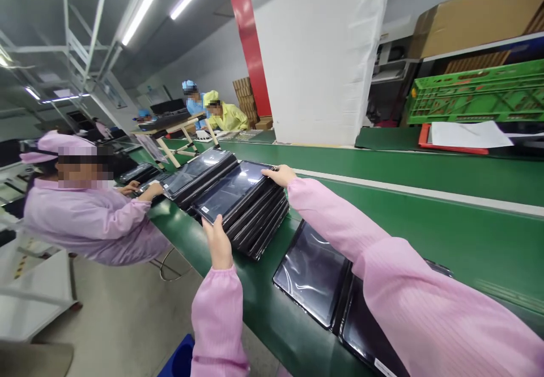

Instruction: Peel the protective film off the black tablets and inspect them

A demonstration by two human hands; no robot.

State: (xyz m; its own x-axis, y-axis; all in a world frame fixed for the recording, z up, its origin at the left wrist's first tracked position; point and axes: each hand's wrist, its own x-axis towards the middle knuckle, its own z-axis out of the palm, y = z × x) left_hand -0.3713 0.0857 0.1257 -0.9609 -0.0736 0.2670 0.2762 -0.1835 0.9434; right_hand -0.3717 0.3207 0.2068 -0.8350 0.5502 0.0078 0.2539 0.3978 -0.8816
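Note:
A dark flat tablet (233,189) with a glossy face and a small white label lies on top of a stack of similar tablets (259,224). At its near edge, my left hand (218,244) grips it with the thumb on the upper face and the other fingers hidden below. My right hand (280,176) holds the far right corner, thumb and finger at the edge. Closer to me, another tablet in shiny clear film (312,275) lies flat on the green bench. A further tablet (369,326) is partly covered by my right sleeve.
Another tablet stack (199,173) stands just beyond mine. A co-worker in pink (93,212) sits at the left, hands near more tablets. A white-edged green conveyor surface (425,178) runs along the right. A green crate (476,93) and papers (470,134) are behind it.

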